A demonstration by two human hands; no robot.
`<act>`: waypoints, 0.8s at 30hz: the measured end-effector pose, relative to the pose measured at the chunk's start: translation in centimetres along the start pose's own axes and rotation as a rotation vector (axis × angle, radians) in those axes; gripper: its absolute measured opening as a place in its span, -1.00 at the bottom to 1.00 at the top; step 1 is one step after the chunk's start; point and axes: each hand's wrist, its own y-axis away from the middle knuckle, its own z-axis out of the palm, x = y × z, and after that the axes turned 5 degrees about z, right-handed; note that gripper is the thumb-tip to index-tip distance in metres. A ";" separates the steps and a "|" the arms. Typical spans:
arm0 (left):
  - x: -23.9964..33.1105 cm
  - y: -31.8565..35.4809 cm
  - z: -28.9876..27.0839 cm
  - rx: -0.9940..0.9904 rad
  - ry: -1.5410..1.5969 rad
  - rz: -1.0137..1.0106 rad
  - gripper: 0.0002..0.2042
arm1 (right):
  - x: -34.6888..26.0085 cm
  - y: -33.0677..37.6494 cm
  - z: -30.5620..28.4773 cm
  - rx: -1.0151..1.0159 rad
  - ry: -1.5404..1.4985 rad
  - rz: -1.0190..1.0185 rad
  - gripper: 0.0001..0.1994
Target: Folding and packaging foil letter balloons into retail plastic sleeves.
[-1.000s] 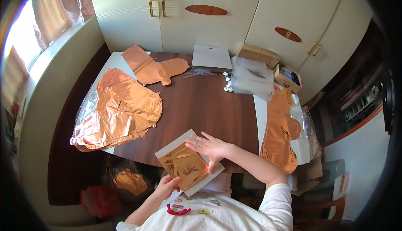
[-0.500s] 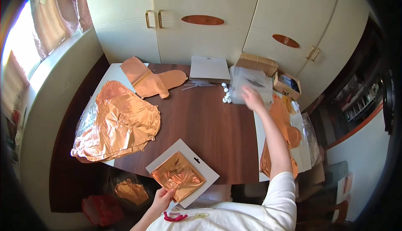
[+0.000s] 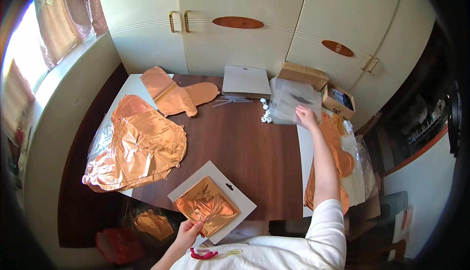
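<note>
My left hand pinches a folded copper-coloured foil balloon together with the white card behind it, which has a black-edged hang slot. They are held at the table's near edge. At the far right, my right hand is closed at the front edge of a stack of clear plastic bags. Its fingertips seem to grip a bag there, though the bag's edge is hard to make out. Several small white spools lie beside the bags.
Large flat foil balloons cover the table's left, with another foil piece behind. White cards are stacked at the back beside pale straws. A small box and more foil balloons lie right. Cabinets stand behind.
My right hand has moved slightly right and nearer from over the bags, its fingers drawing closed. The left hand keeps its hold on the foil balloon and card, almost still.
</note>
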 end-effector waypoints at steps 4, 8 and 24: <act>-0.4 0.4 -0.4 -0.006 0.001 0.022 -0.86 | -3.3 0.3 -1.3 -0.073 -0.096 0.244 -0.77; -0.7 0.7 -0.4 -0.045 -0.001 0.050 -0.85 | -2.1 -0.3 -1.4 0.034 -0.194 0.363 -0.74; -0.7 1.3 -0.1 -0.003 0.061 0.089 -0.87 | -15.1 10.2 -5.4 0.363 0.107 -0.277 -0.76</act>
